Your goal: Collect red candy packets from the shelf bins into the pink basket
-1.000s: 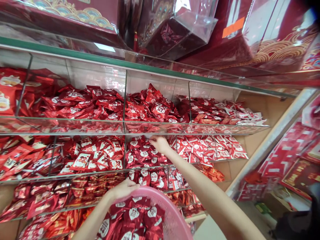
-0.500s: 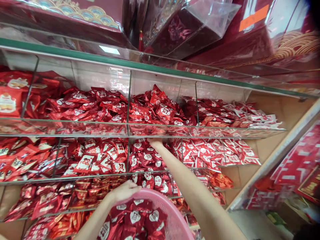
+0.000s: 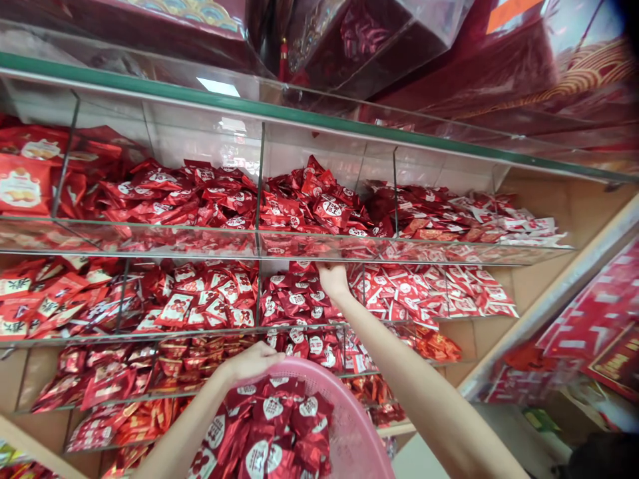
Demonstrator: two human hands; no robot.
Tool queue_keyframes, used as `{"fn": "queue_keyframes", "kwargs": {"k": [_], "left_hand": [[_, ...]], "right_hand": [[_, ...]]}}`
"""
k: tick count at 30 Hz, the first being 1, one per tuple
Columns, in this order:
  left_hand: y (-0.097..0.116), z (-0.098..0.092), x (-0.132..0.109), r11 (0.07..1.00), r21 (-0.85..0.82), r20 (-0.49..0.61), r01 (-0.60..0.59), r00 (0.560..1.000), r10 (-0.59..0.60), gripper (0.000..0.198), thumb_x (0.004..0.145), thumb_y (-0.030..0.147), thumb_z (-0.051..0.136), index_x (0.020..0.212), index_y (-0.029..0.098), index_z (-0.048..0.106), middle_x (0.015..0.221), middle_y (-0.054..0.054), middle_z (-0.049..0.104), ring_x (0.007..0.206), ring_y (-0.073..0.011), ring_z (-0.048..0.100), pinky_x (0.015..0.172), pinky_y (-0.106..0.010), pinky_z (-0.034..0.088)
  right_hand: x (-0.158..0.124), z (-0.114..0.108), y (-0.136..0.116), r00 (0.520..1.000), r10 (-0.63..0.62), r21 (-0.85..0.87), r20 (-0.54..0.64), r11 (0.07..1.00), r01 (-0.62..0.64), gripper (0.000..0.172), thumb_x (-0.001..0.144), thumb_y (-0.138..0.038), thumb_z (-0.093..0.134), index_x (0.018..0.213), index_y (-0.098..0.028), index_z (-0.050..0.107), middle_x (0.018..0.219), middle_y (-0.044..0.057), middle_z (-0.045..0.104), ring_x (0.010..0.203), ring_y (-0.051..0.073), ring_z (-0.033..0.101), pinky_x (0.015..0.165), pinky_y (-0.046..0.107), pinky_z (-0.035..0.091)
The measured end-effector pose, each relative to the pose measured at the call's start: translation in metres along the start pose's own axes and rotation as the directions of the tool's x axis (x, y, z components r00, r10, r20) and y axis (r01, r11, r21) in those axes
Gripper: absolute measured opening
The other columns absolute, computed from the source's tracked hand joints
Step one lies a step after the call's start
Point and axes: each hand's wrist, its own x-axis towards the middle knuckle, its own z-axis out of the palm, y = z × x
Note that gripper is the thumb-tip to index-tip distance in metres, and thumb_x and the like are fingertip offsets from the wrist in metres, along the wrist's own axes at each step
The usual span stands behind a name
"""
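The heap of red foil packets fills the centre compartment of the second glass shelf. The right hand is pushed into its top. Its fingers are hidden among the foil under the shelf above, so I cannot tell whether it grips anything. At lower centre the left hand is closed over the rim of the pink basket, which carries more of the same packets.

The foil looks slick and is heaped to the low glass front, so a dragging wrist could spill packets over it. The basket, held at one rim point, could tip.

Counted: one basket, two hands, at least three shelf tiers, and packets beyond counting.
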Motion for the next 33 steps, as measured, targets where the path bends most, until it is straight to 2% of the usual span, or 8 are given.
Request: {"fn": "queue_keyframes", "kwargs": {"k": [4, 7, 11, 14, 17, 22, 28, 33], "left_hand": [[0.0, 0.002, 0.0, 1.0, -0.025, 0.008, 0.001, 1.0, -0.001, 0.048, 0.073, 0.062, 0.044, 0.053, 0.019, 0.034, 0.054, 0.005, 0.025, 0.052, -0.0085, 0.021, 0.05, -0.023, 0.018], [-0.001, 0.003, 0.001, 0.999, -0.053, 0.038, 0.011, 0.999, -0.009, 0.047, 0.075, 0.061, 0.044, 0.056, 0.017, 0.042, 0.054, 0.005, 0.029, 0.053, -0.0086, 0.023, 0.051, -0.023, 0.02], [-0.001, 0.005, 0.004, 0.999, -0.03, 0.044, 0.015, 0.999, -0.013, 0.05, 0.073, 0.062, 0.045, 0.059, 0.015, 0.05, 0.054, 0.004, 0.035, 0.054, -0.0093, 0.027, 0.053, -0.023, 0.023], [0.0, 0.006, 0.005, 1.0, 0.006, 0.023, -0.005, 1.0, 0.005, 0.049, 0.073, 0.062, 0.046, 0.057, 0.015, 0.052, 0.053, 0.004, 0.037, 0.054, -0.0103, 0.028, 0.053, -0.024, 0.024], [0.002, 0.007, 0.003, 0.999, 0.028, 0.025, -0.038, 0.999, 0.037, 0.048, 0.076, 0.059, 0.044, 0.055, 0.016, 0.048, 0.053, 0.003, 0.035, 0.054, -0.0105, 0.027, 0.053, -0.024, 0.023], [0.001, 0.008, 0.0, 0.998, 0.038, 0.043, -0.042, 0.998, 0.04, 0.048, 0.076, 0.059, 0.043, 0.053, 0.017, 0.04, 0.054, 0.005, 0.029, 0.054, -0.0093, 0.024, 0.052, -0.023, 0.02], [-0.003, 0.01, -0.001, 0.999, 0.026, 0.036, -0.033, 0.999, 0.032, 0.047, 0.074, 0.058, 0.045, 0.052, 0.019, 0.033, 0.053, 0.005, 0.025, 0.052, -0.0087, 0.022, 0.05, -0.024, 0.018], [-0.005, 0.011, 0.0, 0.998, 0.034, 0.062, -0.046, 0.997, 0.044, 0.047, 0.075, 0.058, 0.043, 0.053, 0.019, 0.032, 0.055, 0.005, 0.025, 0.053, -0.0086, 0.021, 0.05, -0.023, 0.018]], "right_hand": [[-0.039, -0.037, -0.002, 0.988, 0.13, 0.167, -0.088, 0.979, -0.114, 0.033, 0.083, -0.04, 0.041, 0.08, -0.014, 0.059, 0.073, 0.004, 0.06, 0.064, 0.014, 0.052, 0.064, 0.027, 0.043], [-0.077, -0.063, -0.009, 0.982, 0.18, 0.346, -0.056, 0.926, -0.15, 0.028, 0.079, -0.042, 0.049, 0.075, -0.016, 0.057, 0.065, -0.001, 0.053, 0.059, 0.011, 0.046, 0.059, 0.023, 0.04], [-0.137, -0.08, -0.013, 0.955, 0.242, 0.367, 0.172, 0.884, -0.29, 0.03, 0.08, -0.046, 0.051, 0.071, -0.018, 0.053, 0.06, -0.003, 0.048, 0.055, 0.01, 0.042, 0.054, 0.022, 0.036], [-0.176, -0.076, -0.002, 0.877, 0.291, 0.331, 0.382, 0.843, -0.424, 0.035, 0.079, -0.051, 0.05, 0.066, -0.019, 0.05, 0.055, -0.004, 0.046, 0.05, 0.009, 0.042, 0.05, 0.022, 0.035], [-0.203, -0.067, 0.014, 0.781, 0.331, 0.281, 0.53, 0.8, -0.53, 0.039, 0.076, -0.058, 0.049, 0.068, -0.02, 0.045, 0.048, -0.006, 0.047, 0.042, 0.009, 0.043, 0.044, 0.021, 0.032], [-0.223, -0.059, 0.03, 0.633, 0.403, 0.212, 0.661, 0.709, -0.673, 0.044, 0.069, -0.065, 0.05, 0.072, -0.021, 0.04, 0.037, -0.009, 0.047, 0.031, 0.01, 0.045, 0.033, 0.019, 0.029], [-0.226, -0.055, 0.035, 0.544, 0.494, 0.109, 0.678, 0.665, -0.739, 0.039, 0.067, -0.057, 0.056, 0.069, -0.02, 0.042, 0.038, -0.005, 0.054, 0.032, 0.011, 0.051, 0.032, 0.018, 0.03], [-0.225, -0.049, 0.034, 0.525, 0.529, 0.075, 0.666, 0.653, -0.753, 0.029, 0.072, -0.046, 0.056, 0.065, -0.02, 0.044, 0.042, -0.003, 0.058, 0.035, 0.012, 0.054, 0.03, 0.018, 0.031]]}}
